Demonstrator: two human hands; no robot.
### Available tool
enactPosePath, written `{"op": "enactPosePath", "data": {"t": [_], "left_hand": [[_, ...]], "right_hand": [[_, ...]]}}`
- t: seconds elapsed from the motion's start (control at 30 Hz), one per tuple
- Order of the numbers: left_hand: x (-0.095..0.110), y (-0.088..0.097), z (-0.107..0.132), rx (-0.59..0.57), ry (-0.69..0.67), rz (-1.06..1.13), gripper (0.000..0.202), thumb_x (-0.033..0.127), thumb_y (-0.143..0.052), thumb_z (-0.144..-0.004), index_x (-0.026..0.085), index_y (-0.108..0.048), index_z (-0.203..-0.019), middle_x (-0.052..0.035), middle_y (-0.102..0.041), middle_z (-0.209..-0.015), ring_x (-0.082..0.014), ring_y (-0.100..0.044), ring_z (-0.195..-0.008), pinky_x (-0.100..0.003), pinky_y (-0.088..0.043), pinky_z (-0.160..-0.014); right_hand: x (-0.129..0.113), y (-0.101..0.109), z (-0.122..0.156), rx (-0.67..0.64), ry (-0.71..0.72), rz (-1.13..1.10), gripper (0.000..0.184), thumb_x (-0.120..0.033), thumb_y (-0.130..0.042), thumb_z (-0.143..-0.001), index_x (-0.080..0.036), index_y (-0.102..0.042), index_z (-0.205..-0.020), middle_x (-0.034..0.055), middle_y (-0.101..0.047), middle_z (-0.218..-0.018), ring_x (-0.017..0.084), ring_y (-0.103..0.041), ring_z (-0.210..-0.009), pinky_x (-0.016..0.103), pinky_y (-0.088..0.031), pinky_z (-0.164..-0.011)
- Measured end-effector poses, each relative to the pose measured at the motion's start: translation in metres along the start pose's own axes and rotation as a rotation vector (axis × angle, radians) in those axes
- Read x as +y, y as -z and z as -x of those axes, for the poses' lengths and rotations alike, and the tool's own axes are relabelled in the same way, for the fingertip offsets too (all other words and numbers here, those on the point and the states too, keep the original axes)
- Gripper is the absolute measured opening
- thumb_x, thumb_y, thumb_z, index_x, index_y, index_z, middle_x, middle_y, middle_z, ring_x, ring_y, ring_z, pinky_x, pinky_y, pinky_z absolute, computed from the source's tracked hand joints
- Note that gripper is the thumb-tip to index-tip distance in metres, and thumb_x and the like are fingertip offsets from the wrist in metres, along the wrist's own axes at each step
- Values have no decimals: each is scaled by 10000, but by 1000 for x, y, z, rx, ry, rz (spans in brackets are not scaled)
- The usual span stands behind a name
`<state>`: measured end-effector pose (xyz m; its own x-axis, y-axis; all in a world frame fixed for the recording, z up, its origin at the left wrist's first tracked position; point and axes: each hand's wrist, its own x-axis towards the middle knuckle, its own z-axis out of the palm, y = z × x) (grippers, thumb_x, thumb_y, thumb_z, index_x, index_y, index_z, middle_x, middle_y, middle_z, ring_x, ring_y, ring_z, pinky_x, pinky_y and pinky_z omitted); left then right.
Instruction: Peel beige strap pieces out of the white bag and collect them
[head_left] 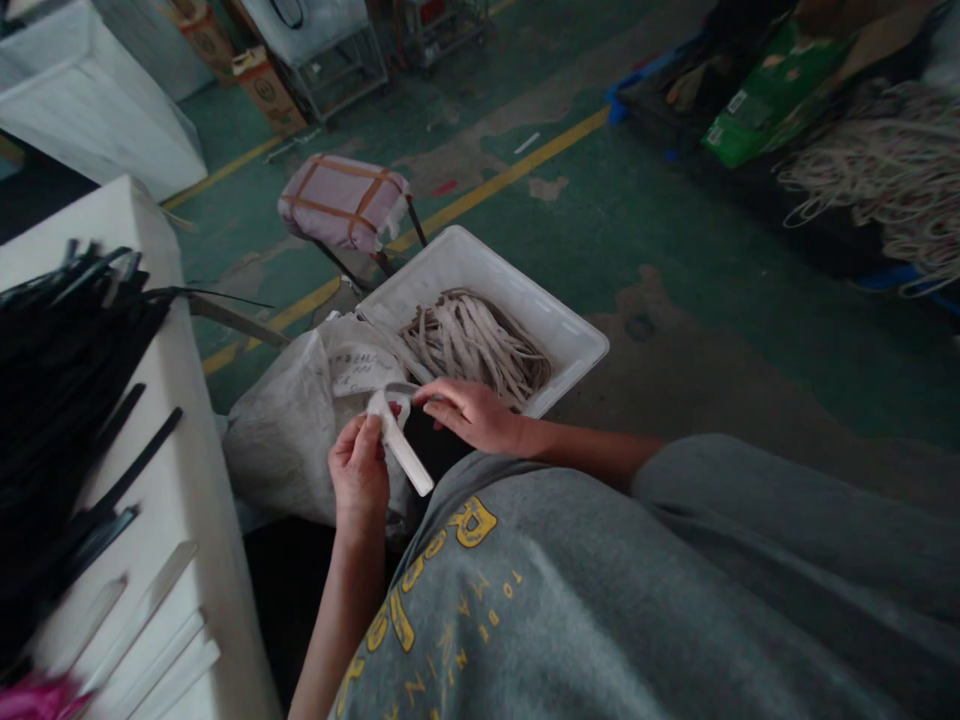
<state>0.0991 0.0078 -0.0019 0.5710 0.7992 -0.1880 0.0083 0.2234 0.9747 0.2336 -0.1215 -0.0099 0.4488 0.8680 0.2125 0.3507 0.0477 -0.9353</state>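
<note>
My left hand point(361, 455) pinches a pale, flat strip point(407, 455), which crosses over itself in a small loop just above the fingertips. One end of the strip hangs down to the right, towards my lap. At the other side of the loop, my right hand point(472, 412) has its fingers closed on the strip's grey-looking part. Right behind my hands stands a white plastic tub point(517, 275) holding a heap of similar light strips point(480, 345). Beside the tub, a whitish woven sack point(289, 420) with handwriting on it sits close to my left hand.
On my left, a white table point(206, 500) carries a pile of black strips point(67, 340) and several white strips point(150, 600). A padded stool point(341, 200) stands behind the tub. At the right lie a green bag point(776, 95) and a tangle of pale cords point(892, 170).
</note>
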Motion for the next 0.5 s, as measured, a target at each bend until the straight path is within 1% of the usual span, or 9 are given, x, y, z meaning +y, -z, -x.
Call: {"op": "enactPosePath", "data": {"t": [0.03,0.07,0.1,0.17,0.2,0.27,0.33,0.4,0.5], "left_hand": [[0,0,-1,-4,11,20,241,401,-774,-742,167,-750,-796,-39,-752,-823,-145,-671,-786,-234,-509,-760],[-1,0,-2,-10,20,38,240,400,-781,-738,168,-744,-786,-29,-740,-801,-133,-659,-758,-222,-505,-735],[-1,-1,-2,-19,28,54,237,396,-788,-734,168,-732,-767,-14,-721,-766,-119,-640,-717,-209,-496,-699],[-2,-4,-2,-33,29,85,237,380,-799,-725,168,-693,-710,22,-654,-670,-90,-580,-618,-187,-461,-613],[-2,-4,-1,-39,29,97,241,371,-798,-725,168,-673,-688,37,-617,-631,-80,-548,-579,-181,-441,-578],[-2,-5,0,-54,35,110,255,363,-784,-737,166,-644,-656,49,-572,-591,-71,-509,-537,-178,-413,-538],[0,-4,2,-60,46,106,245,357,-772,-743,163,-647,-661,41,-586,-605,-77,-520,-546,-182,-416,-536],[2,-3,3,-54,63,104,217,349,-771,-737,162,-669,-694,29,-615,-641,-87,-549,-576,-186,-433,-551],[5,-4,6,-57,110,119,193,344,-751,-755,162,-692,-724,13,-626,-662,-100,-564,-601,-200,-455,-571]], "right_hand": [[1,2,-1,56,73,76,230,-264,-531,-997,-187,-619,-1195,90,-668,-1224,152,-687,-951,284,-547,-828],[1,3,-3,69,154,148,295,-242,-571,-973,-203,-594,-1264,103,-611,-1343,174,-655,-1099,300,-537,-904],[-1,4,-5,47,232,212,354,-232,-595,-958,-217,-573,-1311,108,-546,-1435,190,-602,-1217,312,-522,-960],[-5,3,-8,-35,366,308,392,-241,-604,-958,-235,-560,-1347,108,-467,-1520,195,-549,-1293,313,-513,-986],[-7,2,-9,-75,427,346,375,-254,-598,-966,-239,-573,-1340,107,-467,-1524,189,-574,-1256,305,-521,-962],[-12,0,-10,-139,531,413,302,-265,-566,-989,-248,-625,-1285,86,-530,-1478,157,-652,-1088,275,-534,-882],[-14,-2,-11,-163,598,462,252,-267,-524,-1013,-259,-674,-1215,50,-609,-1401,124,-679,-944,243,-529,-813],[-13,-4,-12,-136,617,474,254,-269,-493,-1027,-247,-692,-1184,46,-640,-1366,116,-687,-918,226,-523,-770],[-9,-7,-18,-112,598,422,257,-258,-491,-1025,-214,-687,-1186,70,-656,-1344,134,-696,-982,230,-533,-767]]}}
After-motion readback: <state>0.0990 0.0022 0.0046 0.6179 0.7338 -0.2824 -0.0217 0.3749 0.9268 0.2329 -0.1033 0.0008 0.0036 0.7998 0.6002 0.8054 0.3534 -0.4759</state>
